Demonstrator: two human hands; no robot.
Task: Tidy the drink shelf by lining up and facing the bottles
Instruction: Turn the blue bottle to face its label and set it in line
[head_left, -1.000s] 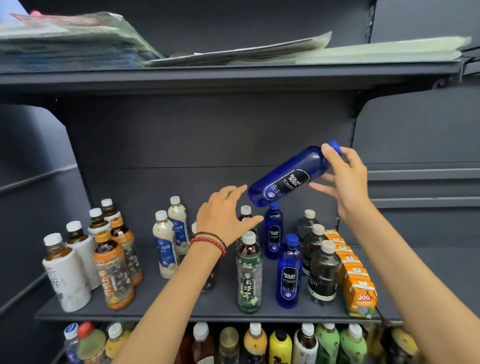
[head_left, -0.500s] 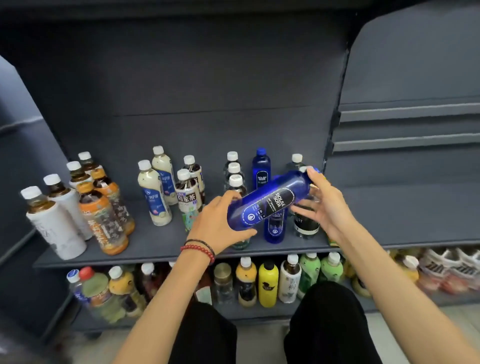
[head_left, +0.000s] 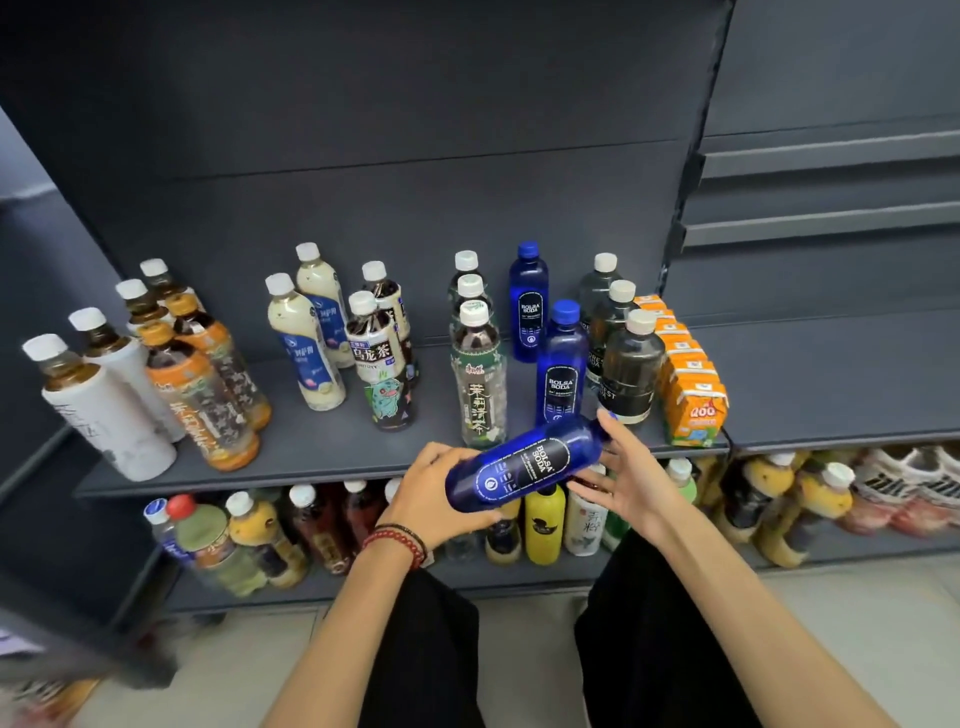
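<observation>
Dark grey shelving fills the wall, and the drink shelf (head_left: 337, 467) runs across it at about the person's waist. Loose rows of bottles stand on it: white-sleeved tea bottles (head_left: 104, 405) at the far left, milky ones (head_left: 306, 348) further in, a green-label tea bottle (head_left: 478, 379) near the front edge, and two upright blue soda bottles (head_left: 561, 364) just right of that. A row of orange juice cartons (head_left: 691, 384) closes off the right end. Below, a lower shelf (head_left: 519, 577) holds more bottles.

The blue bottle (head_left: 524, 465) being handled is off the shelf, tilted nearly flat in front of its front edge, label up. The left hand (head_left: 436, 493) grips its base, fingers curled around it. The right hand (head_left: 634, 478) meets the neck end, fingers spread and fairly straight, thumb above and the others beneath. A red bead bracelet (head_left: 397, 540) circles the left wrist.
</observation>
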